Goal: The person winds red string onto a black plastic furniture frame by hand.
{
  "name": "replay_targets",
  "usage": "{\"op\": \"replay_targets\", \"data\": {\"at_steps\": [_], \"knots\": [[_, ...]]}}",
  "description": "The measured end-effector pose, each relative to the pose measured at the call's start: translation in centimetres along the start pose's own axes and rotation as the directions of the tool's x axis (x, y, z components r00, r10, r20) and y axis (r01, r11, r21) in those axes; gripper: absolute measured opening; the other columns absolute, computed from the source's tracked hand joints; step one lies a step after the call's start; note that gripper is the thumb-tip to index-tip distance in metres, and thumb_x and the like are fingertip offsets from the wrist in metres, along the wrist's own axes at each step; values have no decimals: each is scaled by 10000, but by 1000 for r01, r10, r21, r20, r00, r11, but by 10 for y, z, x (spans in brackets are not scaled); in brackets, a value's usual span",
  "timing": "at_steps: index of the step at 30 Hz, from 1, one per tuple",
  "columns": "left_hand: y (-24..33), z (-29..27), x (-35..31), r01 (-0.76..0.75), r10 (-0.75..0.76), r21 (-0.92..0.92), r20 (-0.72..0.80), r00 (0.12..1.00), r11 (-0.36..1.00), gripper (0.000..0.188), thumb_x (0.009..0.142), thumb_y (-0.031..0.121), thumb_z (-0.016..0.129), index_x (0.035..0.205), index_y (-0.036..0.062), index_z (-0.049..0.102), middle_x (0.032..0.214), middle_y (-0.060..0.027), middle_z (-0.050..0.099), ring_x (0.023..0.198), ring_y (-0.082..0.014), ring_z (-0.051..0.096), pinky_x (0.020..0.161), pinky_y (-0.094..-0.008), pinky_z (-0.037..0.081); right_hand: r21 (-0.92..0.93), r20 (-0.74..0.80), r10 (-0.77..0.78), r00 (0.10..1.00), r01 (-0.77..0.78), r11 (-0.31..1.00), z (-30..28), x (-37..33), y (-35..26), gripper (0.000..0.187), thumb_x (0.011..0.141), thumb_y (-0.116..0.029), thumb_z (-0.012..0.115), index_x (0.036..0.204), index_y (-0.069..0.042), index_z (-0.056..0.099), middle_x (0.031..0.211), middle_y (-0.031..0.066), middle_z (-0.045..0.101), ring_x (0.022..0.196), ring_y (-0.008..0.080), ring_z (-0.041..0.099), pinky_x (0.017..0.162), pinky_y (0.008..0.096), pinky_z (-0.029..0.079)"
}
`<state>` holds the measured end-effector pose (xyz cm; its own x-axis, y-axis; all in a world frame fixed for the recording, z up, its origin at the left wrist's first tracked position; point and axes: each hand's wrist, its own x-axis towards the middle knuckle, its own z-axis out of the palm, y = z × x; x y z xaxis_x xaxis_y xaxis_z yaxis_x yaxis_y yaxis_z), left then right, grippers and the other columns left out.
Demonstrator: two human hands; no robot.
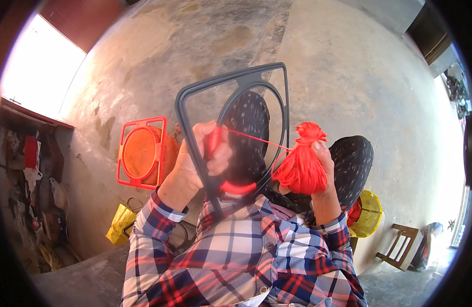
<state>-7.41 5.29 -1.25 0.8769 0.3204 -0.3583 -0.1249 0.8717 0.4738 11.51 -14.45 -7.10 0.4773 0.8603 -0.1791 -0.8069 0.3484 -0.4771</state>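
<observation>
My left hand (207, 151) is closed on the side of a black plastic frame (244, 80), a rounded rectangle with a ring inside it. Red cord is wrapped around the ring near my left fingers, and another red wrapped stretch (239, 188) covers its lower part. From there a taut strand of red cord (256, 139) runs across the ring's opening to my right side. My right hand (324, 157) grips a thick bundle of red cord (303, 166), gathered at its top. The frame is tilted up in front of my knees.
Left of me a red frame (141, 118) of similar shape leans on an orange rounded object (138, 153). A yellow bag (121, 223) lies below it. At my right are a yellow translucent container (371, 215) with red material inside and a small wooden stool (399, 246). Cluttered items line the left wall.
</observation>
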Motion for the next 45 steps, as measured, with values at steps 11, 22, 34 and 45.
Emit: {"op": "replay_targets", "data": {"at_steps": [11,22,34,45], "knots": [[-20,40,-8,-158,174,292,-29,984,943,448,983,272,511,1267,-74,508,1040,-173,608,614,-147,531,486,-245,392,-944,223,-194,955,261,200,22,73,32,276,843,-148,714,1069,-10,637,974,53,659,839,157,626,720,303,487],[-28,34,-1,187,-162,-107,210,964,976,480,909,427,483,1132,13,577,923,-203,618,619,-229,548,480,-287,381,-140,420,-2,907,68,988,54,44,-1,323,794,3,667,1114,27,635,1164,152,638,1076,238,607,937,369,471],[-26,14,5,39,-36,-90,34,999,995,402,883,255,532,1018,-121,576,773,-149,567,646,-190,533,521,-249,389,57,543,-746,385,870,490,144,-72,-35,317,875,-146,608,1174,-245,573,1138,-63,542,1096,134,454,813,405,455],[-32,6,7,80,-86,-96,-64,994,992,342,878,172,572,1074,-108,557,971,-169,621,695,-193,545,549,-266,399,81,621,-778,-99,995,-61,119,-87,-24,271,879,-238,611,1128,-136,582,1148,15,522,1077,210,428,737,410,419]]}}
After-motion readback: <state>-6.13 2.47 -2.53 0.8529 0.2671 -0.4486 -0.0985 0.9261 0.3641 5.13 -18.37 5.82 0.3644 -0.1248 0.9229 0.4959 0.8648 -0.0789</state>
